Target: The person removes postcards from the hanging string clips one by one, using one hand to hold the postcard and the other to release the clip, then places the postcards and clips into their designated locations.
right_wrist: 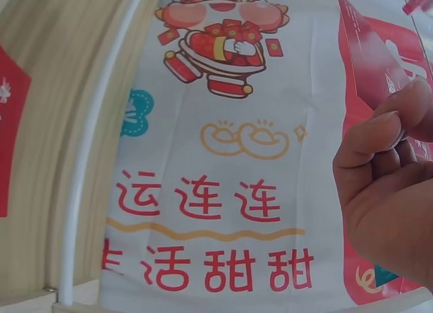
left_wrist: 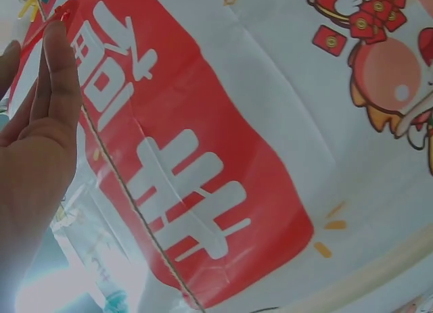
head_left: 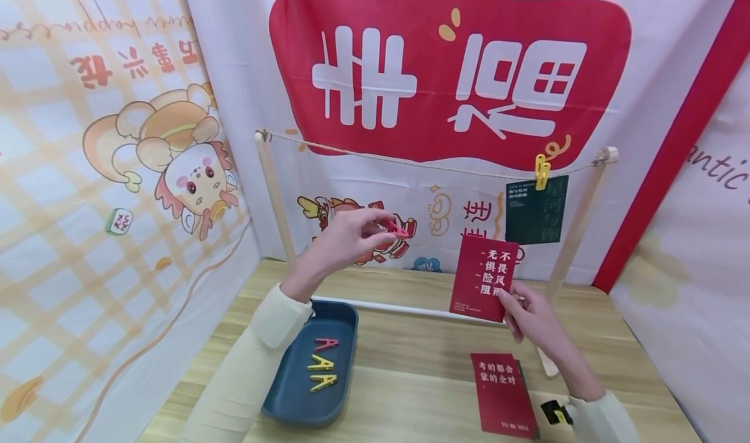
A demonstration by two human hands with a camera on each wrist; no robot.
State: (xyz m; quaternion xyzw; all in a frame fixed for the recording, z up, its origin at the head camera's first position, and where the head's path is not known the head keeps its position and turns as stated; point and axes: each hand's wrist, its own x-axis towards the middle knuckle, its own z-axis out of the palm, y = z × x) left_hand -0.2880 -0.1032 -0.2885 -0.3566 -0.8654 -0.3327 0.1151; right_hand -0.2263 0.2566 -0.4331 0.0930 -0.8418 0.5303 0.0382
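Observation:
My left hand (head_left: 346, 240) pinches a small red clothespin (head_left: 395, 227) between thumb and fingers, below the string in the head view; the clothespin (left_wrist: 65, 13) also shows at upper left in the left wrist view. My right hand (head_left: 532, 318) grips a red card (head_left: 477, 273) with white writing by its lower right side, thumb on the front. A dark green card (head_left: 532, 216) hangs at the right end of the string (head_left: 422, 165) from yellow clothespins (head_left: 542, 173). In the right wrist view the held card (right_wrist: 372, 59) is seen at a slant.
A wooden post (head_left: 272, 195) and another post (head_left: 580, 225) carry the string. At lower left stands a dark blue tray (head_left: 301, 412) with a red clothespin (head_left: 327, 344) and yellow ones (head_left: 321, 363). Another red card (head_left: 504, 400) lies at front right, over a darker one. Printed cloths surround the table.

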